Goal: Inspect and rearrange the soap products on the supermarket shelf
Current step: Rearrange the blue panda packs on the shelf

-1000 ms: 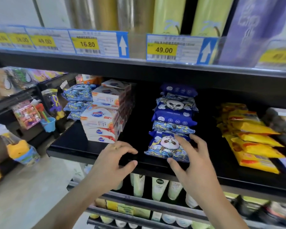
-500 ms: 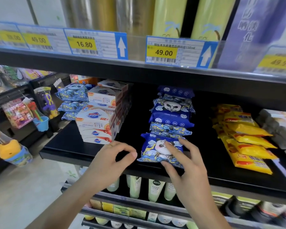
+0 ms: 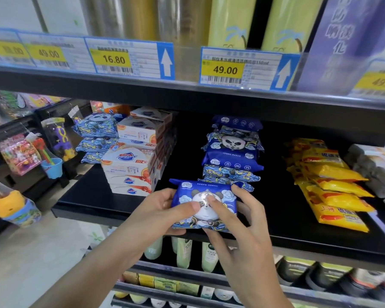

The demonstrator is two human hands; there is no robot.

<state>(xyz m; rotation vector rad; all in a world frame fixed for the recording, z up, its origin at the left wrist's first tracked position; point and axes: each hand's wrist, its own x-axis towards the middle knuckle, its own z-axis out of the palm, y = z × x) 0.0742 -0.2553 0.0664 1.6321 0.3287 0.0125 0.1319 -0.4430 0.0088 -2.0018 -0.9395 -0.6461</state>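
Both hands hold 1 blue panda soap pack [image 3: 206, 205] — the left hand [image 3: 162, 213] grips its left end, thumb across the face, while the right hand [image 3: 242, 221] pinches the right end. The pack sits level, long axis left-right, lifted just in front of its stack [image 3: 231, 152] at the shelf [image 3: 98, 205] edge. The glossy wrapper looks intact, printed side up.

My left hand [image 3: 162, 210] and right hand [image 3: 238, 221] cover both ends of the panda soap pack [image 3: 206, 204]. The far-right price tag [image 3: 380, 82] (blurred) runs off the frame edge, its last digit unreadable.
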